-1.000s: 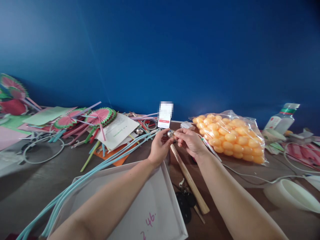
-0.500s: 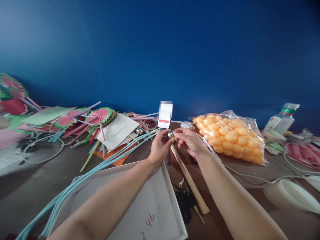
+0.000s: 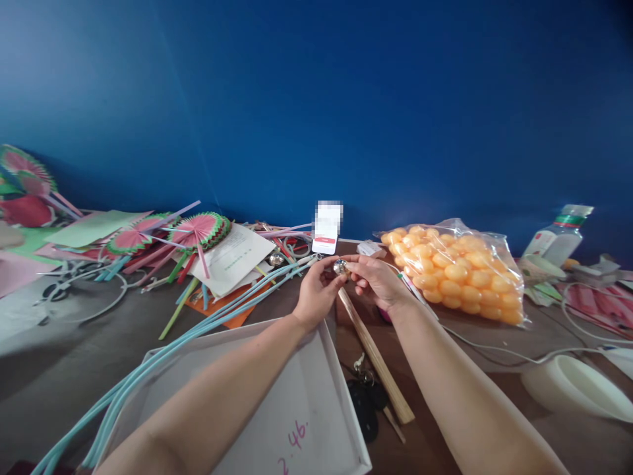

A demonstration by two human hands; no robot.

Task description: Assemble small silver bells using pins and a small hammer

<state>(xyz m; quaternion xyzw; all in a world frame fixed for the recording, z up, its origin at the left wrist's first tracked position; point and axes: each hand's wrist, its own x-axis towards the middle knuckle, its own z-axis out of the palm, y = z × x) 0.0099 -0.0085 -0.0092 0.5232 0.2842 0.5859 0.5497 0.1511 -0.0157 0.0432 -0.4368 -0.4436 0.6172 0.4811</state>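
Both my hands meet above the brown table, a little beyond the far corner of a white tray (image 3: pixel 316 369). Between their fingertips sits a small shiny silver ball-shaped thing (image 3: pixel 339 266), perhaps a bell. My left hand (image 3: pixel 316 290) pinches it from the left with thumb and fingers. From the right, my right hand (image 3: pixel 376 280) pinches the same small thing, its fingers curled. A wooden stick (image 3: pixel 376 359) lies on the table just below the hands.
A clear bag of orange balls (image 3: pixel 452 270) lies to the right, with a plastic bottle (image 3: pixel 558 237) and a white bowl (image 3: pixel 573 386) further right. Light-blue tubes (image 3: pixel 198 330) cross the tray. Paper fans (image 3: pixel 198 231), coloured strips and papers pile at the left. Keys (image 3: pixel 366 396) lie beside the tray.
My hands have barely moved; the small silver thing stays pinched between them, shifted very slightly to the right.
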